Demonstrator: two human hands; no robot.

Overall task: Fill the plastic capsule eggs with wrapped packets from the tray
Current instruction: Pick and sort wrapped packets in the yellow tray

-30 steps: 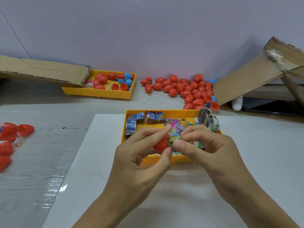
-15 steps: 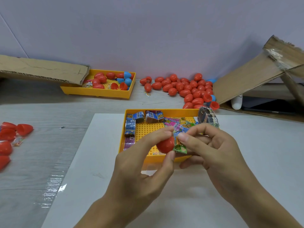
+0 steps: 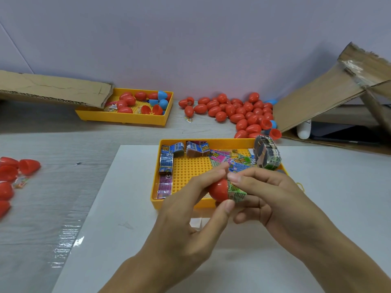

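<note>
- At nine o'clock, at the left edge of the tabletop (image 3: 42, 144), lie loose red egg halves (image 3: 28, 166), open and apart, probably waiting as spare shells.
- At eleven o'clock, a far yellow tray (image 3: 127, 120) against the wall holds red and blue eggs, partly under a cardboard flap (image 3: 53, 87).
- At centre, the left hand (image 3: 190, 225) grips a red egg half (image 3: 218, 190) between thumb below and fingers above, held just over the near edge of the packet tray (image 3: 156, 187). The grip seems meant to steady the shell for loading.
- The egg half's long axis runs roughly nine to three o'clock, rounded end toward nine, open mouth toward three, facing the other hand.
- A green wrapped packet (image 3: 237, 192) sticks out of that mouth, its length along the same line, partly inside.
- At three o'clock of the egg, the right hand (image 3: 281, 206) pinches the packet, forefinger on top, apparently to push it in.
- At twelve to one o'clock, the packet tray holds more packets, and beyond it lies a pile of closed red eggs (image 3: 239, 113), seemingly already filled.
- At two o'clock leans a torn cardboard box (image 3: 328, 96).
</note>
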